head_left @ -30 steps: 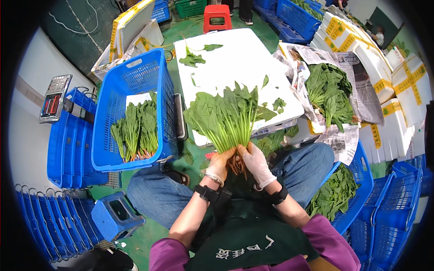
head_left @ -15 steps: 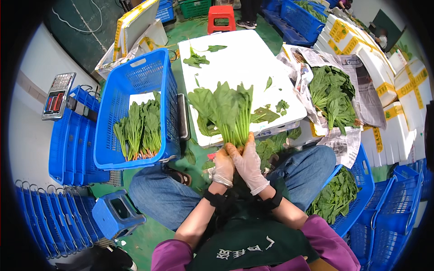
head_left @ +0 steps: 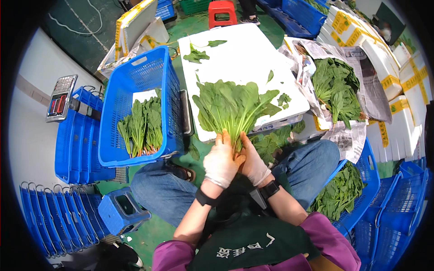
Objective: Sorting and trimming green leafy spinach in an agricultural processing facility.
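Both hands, in pale see-through gloves, grip one bunch of spinach (head_left: pixel 233 106) by its stems. My left hand (head_left: pixel 220 160) wraps the stems from the left, and my right hand (head_left: pixel 252 160) closes on them from the right. The leaves fan out away from me over the near edge of a white foam board (head_left: pixel 239 54). My fingers cover the root ends. Loose leaves (head_left: pixel 196 55) lie at the board's far left corner, with small scraps (head_left: pixel 284 100) at its right.
A blue crate (head_left: pixel 106 131) at the left holds spinach bunches (head_left: pixel 143 124). At the right, more spinach (head_left: pixel 337 88) rests on newspaper (head_left: pixel 373 95), above another blue basket (head_left: pixel 368 174) of leaves. A scale display (head_left: pixel 59 101), blue stool (head_left: pixel 122 212) and red stool (head_left: pixel 221 17) stand around.
The bunch has spread into a wider fan. My left hand has turned and moved higher on the stems, its glove back now showing. The whole view has shifted slightly.
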Tool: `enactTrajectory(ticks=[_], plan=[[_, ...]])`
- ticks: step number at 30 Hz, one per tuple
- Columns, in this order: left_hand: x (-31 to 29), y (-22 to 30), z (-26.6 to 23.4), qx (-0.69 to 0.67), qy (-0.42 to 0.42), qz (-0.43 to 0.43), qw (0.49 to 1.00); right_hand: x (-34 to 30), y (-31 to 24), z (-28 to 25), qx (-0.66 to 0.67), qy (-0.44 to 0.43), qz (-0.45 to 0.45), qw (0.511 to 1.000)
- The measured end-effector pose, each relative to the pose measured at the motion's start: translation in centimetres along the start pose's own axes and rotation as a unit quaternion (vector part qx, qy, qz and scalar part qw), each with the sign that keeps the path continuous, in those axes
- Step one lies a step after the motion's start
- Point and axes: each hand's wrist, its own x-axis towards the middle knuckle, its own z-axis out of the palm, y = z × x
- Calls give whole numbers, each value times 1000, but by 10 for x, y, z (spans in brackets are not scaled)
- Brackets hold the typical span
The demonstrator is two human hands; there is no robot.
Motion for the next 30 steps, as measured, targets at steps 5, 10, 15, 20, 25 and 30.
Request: enactTrajectory(ticks=[5, 10, 15, 20, 25, 30], plan=[[-6, -43, 29, -469, 125, -99, 869, -10, -12, 14, -178, 77, -43, 980], [4, -59, 48, -772, -147, -258, 562, -10, -18, 5, -361, 148, -103, 915], [25, -74, 74, -816, -227, -208, 488, -6, -12, 11, -430, 192, -158, 868], [20, -47, 66, -790, -157, -166, 570, -6, -19, 8, -447, 192, -215, 847], [15, -60, 77, -809, -222, -211, 501, -1, -20, -10, -422, 231, -150, 864], [23, -51, 73, -823, -274, -209, 452, -8, -18, 3, -474, 259, -104, 835]])
